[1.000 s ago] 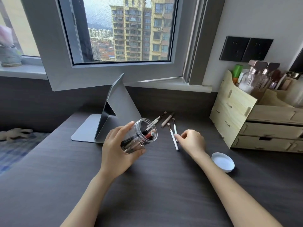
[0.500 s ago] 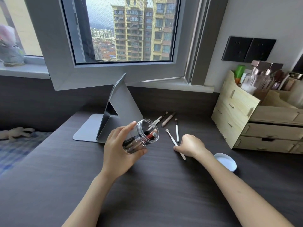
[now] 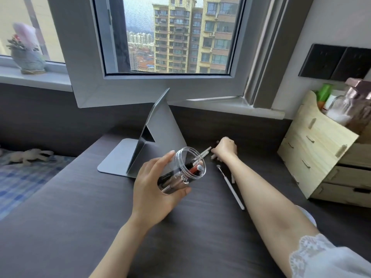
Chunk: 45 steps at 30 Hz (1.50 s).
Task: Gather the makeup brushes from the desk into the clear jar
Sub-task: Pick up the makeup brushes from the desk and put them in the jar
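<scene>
I see the left hand (image 3: pixel 154 189) wrapped around the jar (image 3: pixel 180 170), thumb under its lower side and fingers over the top, holding it clear of the desk (image 3: pixel 70 207) and tipped so its open mouth faces right and slightly up. Inside the jar lie several dark and silver handles and one red-tipped piece, their ends at the mouth.

The right hand (image 3: pixel 225 148) is stretched toward the desk's far edge, knuckles up, fingers curled down over a cluster of brushes (image 3: pixel 204 152) there. I cannot tell whether the fingers are pinching one or only resting on them; white handles stick out to the left of the hand, reaching just behind the jar's rim.

One more brush (image 3: pixel 230 187) lies loose on the desk, between the jar and the right forearm, its head pointing to the far edge and its white handle toward me. A short white end shows just beside the forearm.

A grey stand (image 3: pixel 140 153) sits at the far left of the desk, just behind the jar. A wooden organiser (image 3: pixel 321 153) occupies the right edge. The lid (image 3: pixel 307 215) peeks out from under the right forearm.
</scene>
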{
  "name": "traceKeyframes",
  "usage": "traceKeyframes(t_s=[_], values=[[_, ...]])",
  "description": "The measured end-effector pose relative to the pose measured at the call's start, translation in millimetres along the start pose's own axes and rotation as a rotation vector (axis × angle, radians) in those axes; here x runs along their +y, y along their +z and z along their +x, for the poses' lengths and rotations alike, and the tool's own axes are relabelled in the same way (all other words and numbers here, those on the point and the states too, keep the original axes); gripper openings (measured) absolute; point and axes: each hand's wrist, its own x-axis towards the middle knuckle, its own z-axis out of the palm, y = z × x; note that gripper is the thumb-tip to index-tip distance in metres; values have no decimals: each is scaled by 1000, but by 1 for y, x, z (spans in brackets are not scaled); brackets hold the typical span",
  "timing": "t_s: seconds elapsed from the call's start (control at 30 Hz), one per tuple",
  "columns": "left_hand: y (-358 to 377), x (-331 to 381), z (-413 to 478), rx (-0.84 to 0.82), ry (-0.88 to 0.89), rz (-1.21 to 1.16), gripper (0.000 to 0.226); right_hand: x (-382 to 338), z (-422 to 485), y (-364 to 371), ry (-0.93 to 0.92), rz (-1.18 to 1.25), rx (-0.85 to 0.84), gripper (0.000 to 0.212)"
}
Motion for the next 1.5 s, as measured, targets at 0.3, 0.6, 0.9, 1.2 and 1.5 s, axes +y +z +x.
traceKeyframes(t_s=[0.3, 0.6, 0.9, 1.2, 1.5], values=[[1, 0, 1, -17, 23, 16, 75, 4, -16, -29, 94, 413, -36, 14], [4, 3, -3, -58, 74, 55, 77, -3, -177, -98, -480, 889, -151, 13], [0, 5, -6, -66, 50, 30, 77, 0, -203, -67, -581, 645, -3, 21], [2, 6, -6, -80, 83, 15, 76, 4, -205, -54, -533, 609, -21, 23], [2, 3, -6, -100, 93, 34, 78, 22, -193, -58, -615, 638, 26, 12]])
